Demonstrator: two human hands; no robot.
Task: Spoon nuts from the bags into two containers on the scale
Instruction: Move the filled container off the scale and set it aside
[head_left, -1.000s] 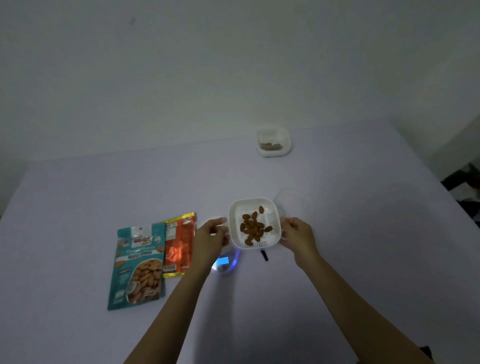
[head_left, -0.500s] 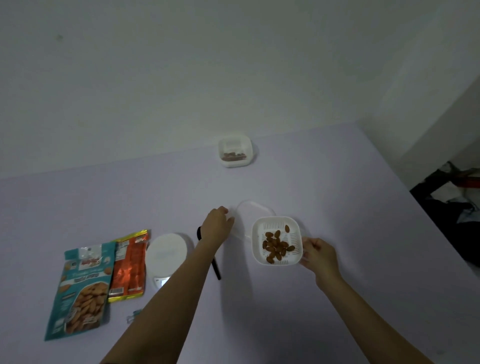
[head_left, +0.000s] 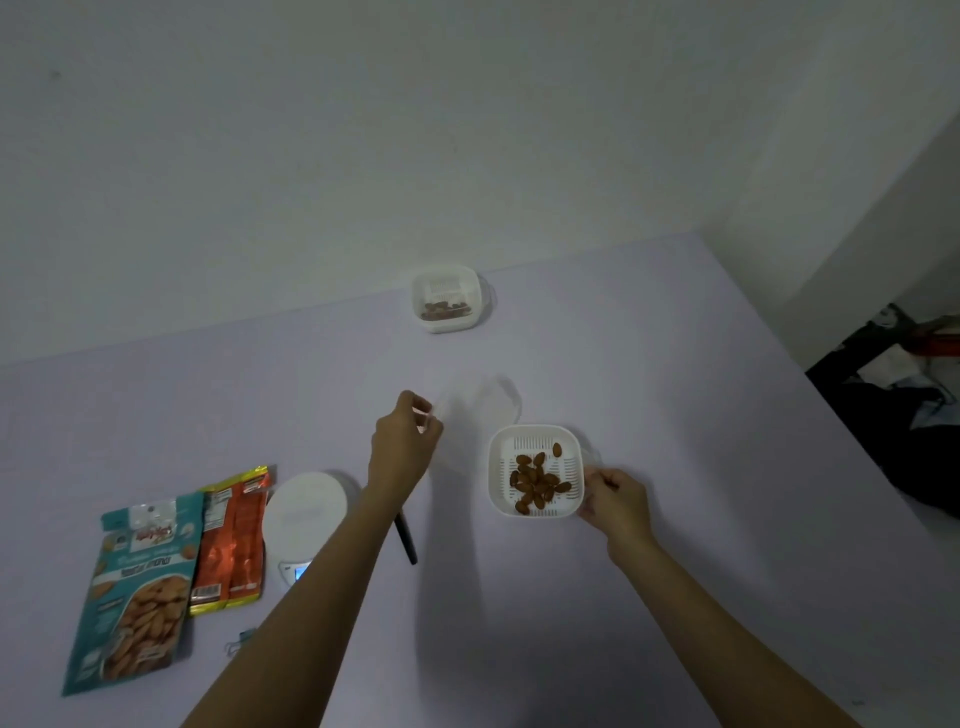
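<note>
Since the earlier frame, the left hand (head_left: 404, 447) has closed its fingertips on the near edge of the clear lid (head_left: 485, 408), which now shows blurred and seems to be coming off the worktop (head_left: 675, 415). The right hand (head_left: 615, 501) curls thumb and fingers on the right rim of the almond container (head_left: 535, 470), which sits on the worktop well right of the scale (head_left: 306, 512), no longer on it. The second container (head_left: 445, 300) stands far back near the wall.

The step looks like capping the filled container. To do it well, the right hand should pin the container flat while the left brings the lid over level, matches its rounded corners to the rim, then presses evenly so no almonds (head_left: 537, 480) jump out. The black spoon (head_left: 406, 540) lies beside the left forearm.
</note>
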